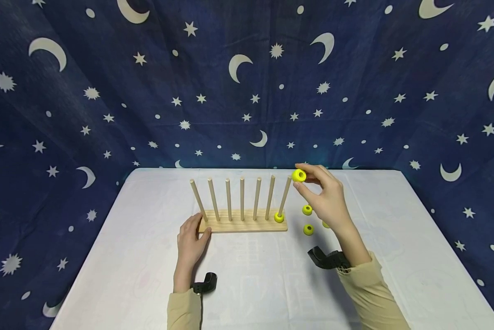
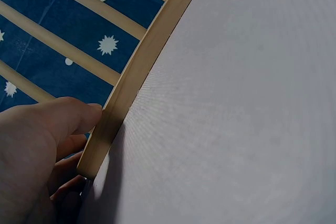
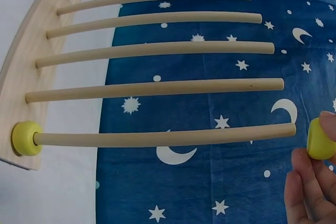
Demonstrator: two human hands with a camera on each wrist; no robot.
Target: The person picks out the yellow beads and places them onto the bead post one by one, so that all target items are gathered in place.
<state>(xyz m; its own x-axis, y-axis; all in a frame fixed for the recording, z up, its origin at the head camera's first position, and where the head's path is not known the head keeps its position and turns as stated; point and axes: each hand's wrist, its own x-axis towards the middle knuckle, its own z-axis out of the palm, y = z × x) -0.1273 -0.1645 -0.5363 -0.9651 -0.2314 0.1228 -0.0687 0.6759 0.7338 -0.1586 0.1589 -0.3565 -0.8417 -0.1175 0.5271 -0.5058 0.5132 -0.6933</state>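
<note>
A wooden peg stand [image 1: 247, 227], a flat base with a row of several upright pegs, rests on the white table. My left hand [image 1: 191, 240] grips the base's left end, its thumb at the front edge in the left wrist view. Around the foot of the rightmost peg [image 1: 285, 195] sits a yellow bead [image 3: 23, 138]. Just beside that peg's top, my right hand [image 1: 327, 197] pinches another yellow bead [image 1: 297, 178] between thumb and fingers. In the right wrist view, this held bead [image 3: 318, 140] is a little apart from the peg's tip.
Right of the stand, below my right hand, lie loose yellow beads: one bead [image 1: 307, 210] farther back, one bead [image 1: 308, 230] nearer, and a bead [image 1: 325, 224] partly hidden by the wrist. A dark blue cloth [image 1: 213, 137] with moons and stars hangs behind the white table [image 1: 247, 284].
</note>
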